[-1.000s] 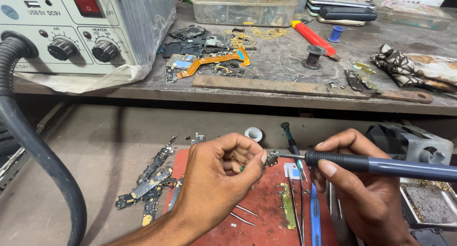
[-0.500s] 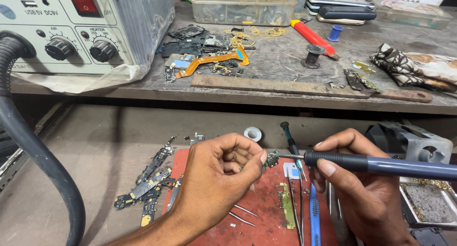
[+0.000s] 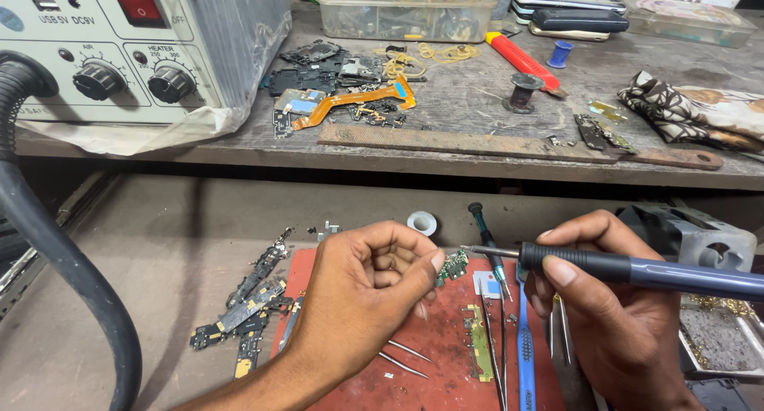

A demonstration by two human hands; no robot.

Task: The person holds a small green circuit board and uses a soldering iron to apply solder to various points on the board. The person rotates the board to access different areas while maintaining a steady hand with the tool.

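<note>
1. A small green circuit board (image 3: 455,264) is pinched in the closed left hand (image 3: 374,288), over the red mat (image 3: 446,371).
2. A soldering iron (image 3: 629,269) is gripped by the right hand (image 3: 613,315).
3. Almost nothing has moved in the last second, so the tip is kept near the board.
4. The iron's far end is cut off.

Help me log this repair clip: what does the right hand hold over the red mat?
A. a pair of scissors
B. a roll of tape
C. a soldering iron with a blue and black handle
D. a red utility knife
C: the right hand has its grip on a soldering iron with a black sleeve and blue handle, its metal tip pointing at the small green circuit board pinched by the left hand.
</note>
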